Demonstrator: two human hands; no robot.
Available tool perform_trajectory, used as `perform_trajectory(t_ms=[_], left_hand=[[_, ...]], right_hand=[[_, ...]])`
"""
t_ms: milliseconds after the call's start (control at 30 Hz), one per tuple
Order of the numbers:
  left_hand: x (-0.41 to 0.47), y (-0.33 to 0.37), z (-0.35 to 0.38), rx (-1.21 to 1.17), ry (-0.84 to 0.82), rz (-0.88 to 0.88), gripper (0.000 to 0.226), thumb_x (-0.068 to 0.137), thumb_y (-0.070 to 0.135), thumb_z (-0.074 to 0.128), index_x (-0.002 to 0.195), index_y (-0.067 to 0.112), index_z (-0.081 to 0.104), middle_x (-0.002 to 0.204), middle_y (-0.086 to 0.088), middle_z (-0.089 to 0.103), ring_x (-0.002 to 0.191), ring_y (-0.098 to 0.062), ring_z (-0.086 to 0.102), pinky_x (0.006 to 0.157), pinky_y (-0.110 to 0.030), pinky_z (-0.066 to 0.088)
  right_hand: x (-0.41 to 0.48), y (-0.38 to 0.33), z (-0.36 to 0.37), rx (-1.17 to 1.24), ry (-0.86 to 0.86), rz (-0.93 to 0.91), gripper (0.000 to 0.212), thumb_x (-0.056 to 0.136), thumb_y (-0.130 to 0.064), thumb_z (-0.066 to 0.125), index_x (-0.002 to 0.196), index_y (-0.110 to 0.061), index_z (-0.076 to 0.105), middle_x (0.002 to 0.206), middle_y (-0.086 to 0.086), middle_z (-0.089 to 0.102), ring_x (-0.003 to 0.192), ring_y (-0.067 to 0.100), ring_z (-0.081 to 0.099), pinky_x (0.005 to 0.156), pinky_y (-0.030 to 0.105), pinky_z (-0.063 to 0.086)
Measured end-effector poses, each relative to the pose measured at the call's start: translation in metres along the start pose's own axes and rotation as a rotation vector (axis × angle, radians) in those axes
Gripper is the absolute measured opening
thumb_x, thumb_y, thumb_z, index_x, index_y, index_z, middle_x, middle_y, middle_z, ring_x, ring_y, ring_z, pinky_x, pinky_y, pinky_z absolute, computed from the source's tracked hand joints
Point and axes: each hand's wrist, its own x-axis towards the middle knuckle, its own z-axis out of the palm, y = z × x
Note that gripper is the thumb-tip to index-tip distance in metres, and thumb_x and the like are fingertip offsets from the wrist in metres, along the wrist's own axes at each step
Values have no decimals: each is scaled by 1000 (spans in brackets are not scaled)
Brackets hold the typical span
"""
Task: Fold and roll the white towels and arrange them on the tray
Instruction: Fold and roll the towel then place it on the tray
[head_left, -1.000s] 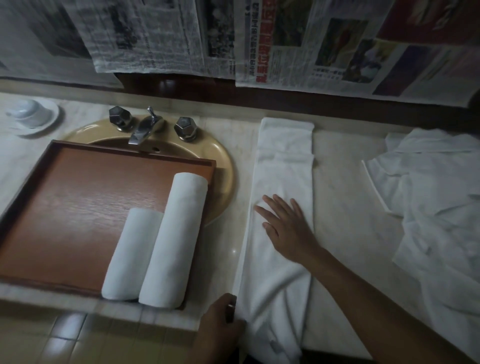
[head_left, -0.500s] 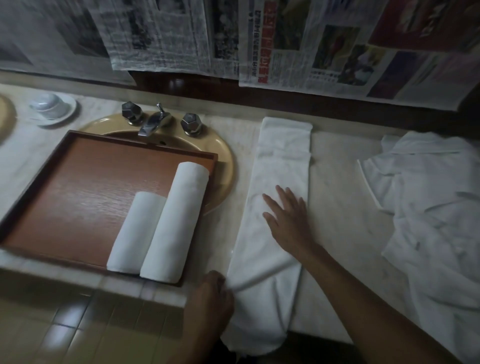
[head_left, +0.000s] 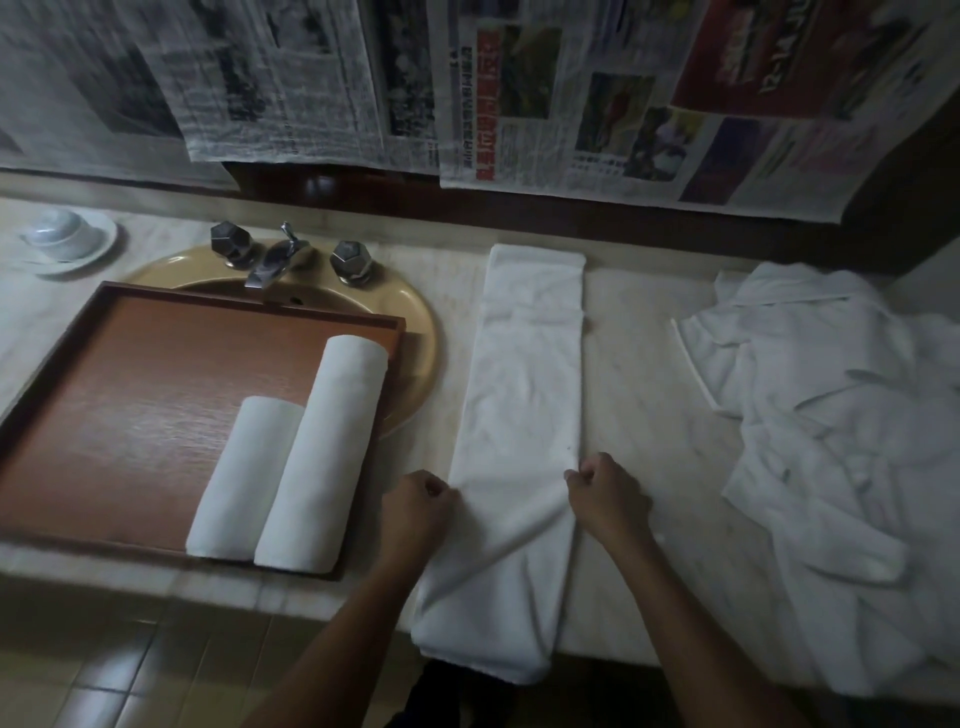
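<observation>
A long white towel (head_left: 530, 374), folded into a narrow strip, lies lengthwise on the marble counter, its near end hanging over the front edge. My left hand (head_left: 415, 512) pinches the strip's left edge and my right hand (head_left: 605, 499) pinches its right edge, both fists curled at about the same height. A brown wooden tray (head_left: 130, 395) sits over the basin at the left. Two rolled white towels lie side by side in its near right corner: a short roll (head_left: 241, 478) and a longer roll (head_left: 324, 452).
A tan basin (head_left: 415, 322) with a chrome tap (head_left: 272, 257) lies under the tray's far edge. A heap of unfolded white towels (head_left: 841, 457) covers the counter's right side. A white dish (head_left: 67, 241) stands far left. Newspaper hangs on the back wall.
My right hand left its flat press on the strip's middle and came down to pinch the right edge. My left hand rose from the counter's front edge to the left edge.
</observation>
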Motion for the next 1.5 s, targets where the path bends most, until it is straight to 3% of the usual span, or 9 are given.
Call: perform_trajectory(t_ms=[133, 267, 433, 567, 767, 900, 1033, 1200, 1500], left_hand=[[-8, -10, 5, -8, 63, 74, 5, 91, 24, 69, 90, 20, 65, 83, 6, 67, 81, -20, 67, 73, -36, 58], [-29, -23, 20, 144, 225, 446, 28, 91, 18, 68, 117, 16, 59, 115, -5, 61, 100, -25, 60, 80, -35, 47], [-62, -61, 62, 401, 128, 812, 43, 100, 31, 45, 138, 15, 54, 145, -12, 58, 134, -31, 56, 103, -54, 52], [-68, -81, 69, 485, 40, 929, 54, 103, 31, 37, 155, 15, 39, 162, -12, 39, 151, -32, 34, 117, -53, 30], [-70, -85, 63, 600, -45, 958, 75, 97, 34, 49, 164, 24, 19, 172, -4, 14, 158, -32, 14, 122, -58, 15], [-69, -84, 63, 647, -70, 927, 73, 100, 35, 49, 164, 24, 18, 172, -4, 11, 158, -31, 10, 120, -59, 19], [-69, -83, 62, 666, -99, 904, 72, 100, 39, 45, 165, 24, 16, 173, -4, 7, 159, -31, 8, 119, -59, 17], [-68, -77, 62, 578, -106, 919, 73, 98, 39, 49, 163, 21, 24, 172, -8, 14, 158, -33, 12, 120, -58, 17], [-40, -39, 68, 627, -173, 915, 65, 105, 45, 39, 164, 30, 17, 173, -4, 6, 159, -27, -1, 124, -54, 6]], right_hand=[[-11, 8, 10, 68, 158, -114, 21, 91, -31, 71, 104, -22, 57, 109, 5, 67, 107, 34, 62, 86, 44, 45], [-36, 14, 35, 27, 295, -502, 39, 93, -29, 62, 132, -19, 60, 135, 8, 59, 124, 33, 55, 96, 49, 48], [-7, -3, 47, -133, 194, -844, 46, 101, -27, 51, 147, -27, 53, 160, 7, 42, 149, 31, 35, 115, 50, 38], [25, -30, 53, -425, 9, -1062, 50, 104, -35, 46, 153, -38, 41, 168, -2, 28, 155, 24, 24, 119, 59, 25], [78, -76, 49, -484, -25, -974, 54, 107, -52, 26, 160, -43, 25, 172, -8, 13, 159, 21, 9, 122, 63, 12], [92, -106, 42, -469, -83, -912, 54, 109, -46, 34, 162, -37, 24, 172, -5, 12, 159, 23, 7, 123, 62, 11], [62, -80, 40, -285, 87, -834, 60, 103, -41, 50, 159, -30, 33, 167, 6, 29, 155, 33, 20, 122, 62, 18], [60, -38, 47, -394, 100, -740, 62, 102, -60, 32, 160, -38, 29, 171, 0, 19, 158, 29, 14, 121, 65, 11], [175, -95, 9, -543, 97, -792, 66, 103, -63, 20, 161, -34, 26, 172, 4, 14, 159, 32, 6, 123, 65, 4]])
